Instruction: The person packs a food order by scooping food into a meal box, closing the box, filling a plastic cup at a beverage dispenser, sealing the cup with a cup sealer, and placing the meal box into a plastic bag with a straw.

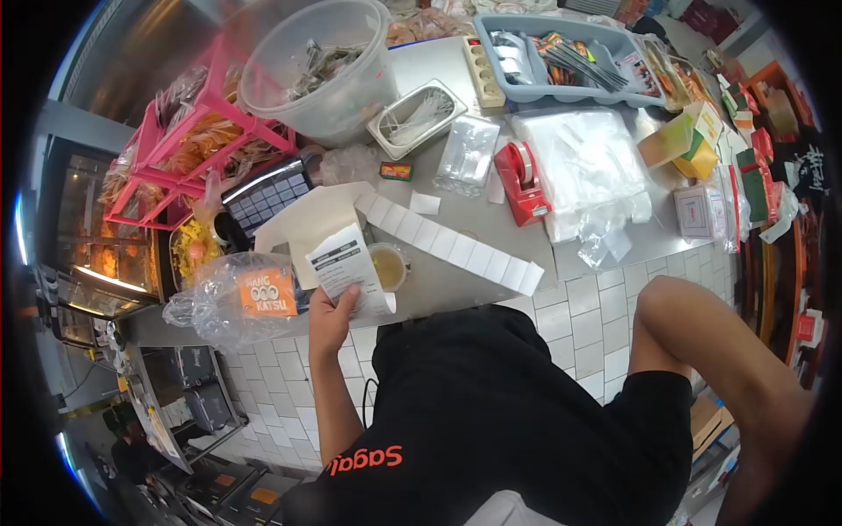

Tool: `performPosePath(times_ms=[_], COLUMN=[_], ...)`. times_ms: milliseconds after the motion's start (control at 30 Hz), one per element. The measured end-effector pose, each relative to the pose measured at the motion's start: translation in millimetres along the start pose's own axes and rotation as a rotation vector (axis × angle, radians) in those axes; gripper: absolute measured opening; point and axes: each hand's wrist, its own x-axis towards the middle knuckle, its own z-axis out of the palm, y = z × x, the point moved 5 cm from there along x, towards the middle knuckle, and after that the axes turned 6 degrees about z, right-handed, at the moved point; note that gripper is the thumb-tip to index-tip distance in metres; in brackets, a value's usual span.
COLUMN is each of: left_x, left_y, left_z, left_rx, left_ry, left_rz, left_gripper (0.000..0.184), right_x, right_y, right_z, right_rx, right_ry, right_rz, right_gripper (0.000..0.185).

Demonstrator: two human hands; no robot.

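My left hand point(331, 324) is closed on a printed paper slip point(340, 263), its thumb on the front. Right behind the slip is a round container point(388, 266) of yellowish contents. A cream paper piece point(303, 223) lies beyond it, and a strip of white labels point(452, 245) runs rightward across the metal table. Left of my hand sits a clear plastic bag point(215, 302) with an orange label point(267, 294). My right forearm bends back toward the lower right edge; that hand is out of the frame.
Around the table stand a red tape dispenser point(524, 188), clear plastic bags point(583, 167), a metal tray point(417, 118), a large tub point(320, 79), a blue-grey tray point(561, 61) and a pink rack point(189, 145). A keypad device point(267, 200) sits nearby. A person point(132, 443) is at lower left.
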Motion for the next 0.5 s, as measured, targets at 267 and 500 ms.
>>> performPosePath(times_ms=[267, 500], left_x=[15.8, 31.0], left_y=[15.0, 30.0], left_z=[32.8, 69.4], left_rx=[0.001, -0.094], left_ry=[-0.027, -0.109], left_rz=[-0.003, -0.019], left_gripper=[0.027, 0.024], right_x=[-10.7, -12.7], right_y=[32.3, 43.7], right_z=[-20.5, -30.3], right_rx=[0.020, 0.020], right_ry=[0.045, 0.022], right_rz=[-0.013, 0.012], right_gripper=[0.024, 0.024])
